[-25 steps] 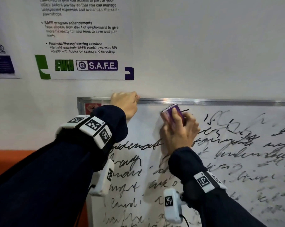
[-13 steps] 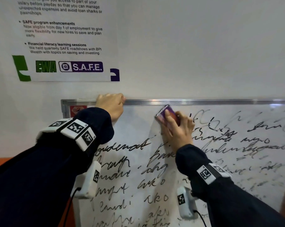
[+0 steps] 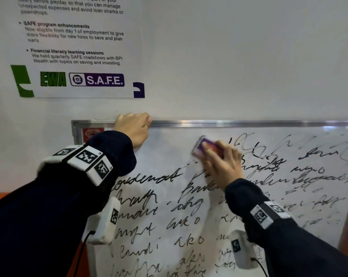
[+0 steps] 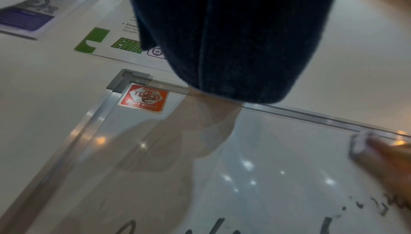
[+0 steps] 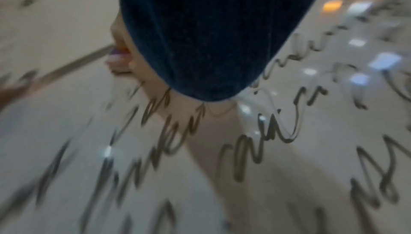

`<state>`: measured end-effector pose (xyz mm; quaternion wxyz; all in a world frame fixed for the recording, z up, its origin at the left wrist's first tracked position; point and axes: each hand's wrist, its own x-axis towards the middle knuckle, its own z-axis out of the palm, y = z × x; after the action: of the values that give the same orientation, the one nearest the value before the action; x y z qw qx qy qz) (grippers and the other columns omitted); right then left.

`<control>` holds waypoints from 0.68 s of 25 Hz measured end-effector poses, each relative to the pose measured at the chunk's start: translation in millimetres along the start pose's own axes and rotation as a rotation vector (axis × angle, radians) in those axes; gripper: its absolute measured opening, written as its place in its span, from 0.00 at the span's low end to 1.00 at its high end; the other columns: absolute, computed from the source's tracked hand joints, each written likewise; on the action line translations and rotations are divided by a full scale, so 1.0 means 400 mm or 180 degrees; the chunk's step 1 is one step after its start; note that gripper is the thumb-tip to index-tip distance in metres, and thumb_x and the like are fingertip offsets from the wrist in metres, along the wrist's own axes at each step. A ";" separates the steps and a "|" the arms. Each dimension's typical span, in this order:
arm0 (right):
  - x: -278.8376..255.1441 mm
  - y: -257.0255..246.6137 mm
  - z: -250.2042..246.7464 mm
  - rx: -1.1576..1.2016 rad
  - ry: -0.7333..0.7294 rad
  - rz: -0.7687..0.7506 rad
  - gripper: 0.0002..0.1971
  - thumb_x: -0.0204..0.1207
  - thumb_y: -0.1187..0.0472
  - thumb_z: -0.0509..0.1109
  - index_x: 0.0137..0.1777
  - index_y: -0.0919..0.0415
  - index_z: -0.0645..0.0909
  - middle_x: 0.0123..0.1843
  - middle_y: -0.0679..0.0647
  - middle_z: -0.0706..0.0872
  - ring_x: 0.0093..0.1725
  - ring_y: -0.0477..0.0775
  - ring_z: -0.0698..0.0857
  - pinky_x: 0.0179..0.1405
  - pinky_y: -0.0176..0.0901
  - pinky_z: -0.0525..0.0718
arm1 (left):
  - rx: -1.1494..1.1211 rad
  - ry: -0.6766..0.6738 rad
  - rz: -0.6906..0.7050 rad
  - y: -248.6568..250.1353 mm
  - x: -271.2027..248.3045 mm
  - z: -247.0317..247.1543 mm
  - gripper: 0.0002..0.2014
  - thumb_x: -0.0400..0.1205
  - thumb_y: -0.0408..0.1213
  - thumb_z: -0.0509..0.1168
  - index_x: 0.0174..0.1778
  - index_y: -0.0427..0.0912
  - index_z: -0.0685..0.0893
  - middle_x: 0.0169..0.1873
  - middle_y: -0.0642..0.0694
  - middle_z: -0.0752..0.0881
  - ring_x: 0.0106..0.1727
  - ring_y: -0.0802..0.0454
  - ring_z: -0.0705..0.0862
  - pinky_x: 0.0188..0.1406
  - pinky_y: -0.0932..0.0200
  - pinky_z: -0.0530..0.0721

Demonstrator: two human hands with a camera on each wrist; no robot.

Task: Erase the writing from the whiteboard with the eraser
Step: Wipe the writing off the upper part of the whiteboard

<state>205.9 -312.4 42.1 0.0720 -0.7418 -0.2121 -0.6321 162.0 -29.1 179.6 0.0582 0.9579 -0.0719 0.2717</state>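
**Black ink mostly left on the board**

Right hand (image 3: 223,164) grips the purple eraser (image 3: 204,145), pressed to the whiteboard (image 3: 169,152) near its top edge. Left hand (image 3: 134,128) curls over the frame (image 3: 229,123). Beside the eraser it's clean; below and rightward, writing (image 3: 149,179) remains.

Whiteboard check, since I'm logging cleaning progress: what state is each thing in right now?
whiteboard: wiped near its top left, black writing left below and right, faint smears at far right.
eraser: pressed flat on the board, blurred.
right hand: grips the eraser.
left hand: fingers curled over the board's top frame.
poster: fixed on the wall above.
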 end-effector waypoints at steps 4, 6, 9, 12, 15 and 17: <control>0.014 0.042 -0.026 -0.0002 0.0354 0.1111 0.20 0.77 0.51 0.66 0.67 0.56 0.82 0.64 0.60 0.75 0.58 0.65 0.75 0.59 0.60 0.70 | 0.0059 0.0045 -0.0039 0.000 0.005 0.006 0.14 0.90 0.44 0.43 0.45 0.48 0.72 0.41 0.49 0.79 0.52 0.44 0.76 0.58 0.48 0.64; -0.001 -0.006 -0.007 0.0004 0.0185 -0.0106 0.18 0.79 0.49 0.69 0.67 0.52 0.82 0.63 0.61 0.82 0.58 0.64 0.77 0.56 0.58 0.73 | 0.0069 0.0065 -0.0010 0.001 0.004 0.004 0.13 0.90 0.44 0.44 0.46 0.49 0.72 0.43 0.49 0.80 0.53 0.44 0.76 0.58 0.49 0.64; -0.008 -0.037 0.000 0.0126 -0.0188 -0.0714 0.20 0.79 0.48 0.69 0.70 0.47 0.75 0.65 0.60 0.81 0.60 0.62 0.74 0.56 0.58 0.75 | 0.0083 -0.0076 0.0292 -0.024 0.000 -0.009 0.14 0.89 0.44 0.46 0.51 0.46 0.76 0.46 0.47 0.83 0.51 0.44 0.77 0.53 0.50 0.66; 0.031 -0.066 0.008 0.0177 0.0028 0.0406 0.22 0.77 0.51 0.66 0.71 0.47 0.71 0.65 0.56 0.70 0.59 0.61 0.69 0.60 0.57 0.69 | -0.0056 -0.0052 0.0306 -0.131 -0.022 -0.026 0.16 0.87 0.49 0.47 0.57 0.47 0.77 0.48 0.45 0.83 0.50 0.47 0.76 0.52 0.48 0.73; 0.096 -0.130 0.027 0.0263 0.0004 0.0457 0.23 0.78 0.49 0.65 0.73 0.48 0.71 0.63 0.56 0.68 0.58 0.60 0.69 0.61 0.54 0.66 | 0.0295 0.0829 0.0171 -0.253 -0.084 -0.034 0.20 0.88 0.49 0.47 0.57 0.40 0.79 0.47 0.39 0.84 0.47 0.40 0.78 0.48 0.43 0.77; 0.116 -0.199 0.048 0.0354 -0.0032 0.0329 0.23 0.78 0.46 0.66 0.72 0.50 0.73 0.62 0.57 0.68 0.57 0.60 0.69 0.59 0.53 0.67 | 0.0609 0.1005 0.0194 -0.287 -0.114 -0.029 0.21 0.87 0.47 0.46 0.53 0.38 0.80 0.44 0.37 0.84 0.44 0.37 0.77 0.45 0.41 0.77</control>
<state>196.3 -223.1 70.5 0.1446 -0.7497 -0.2087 -0.6111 137.1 90.4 157.1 -0.0309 0.9019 -0.0646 0.4260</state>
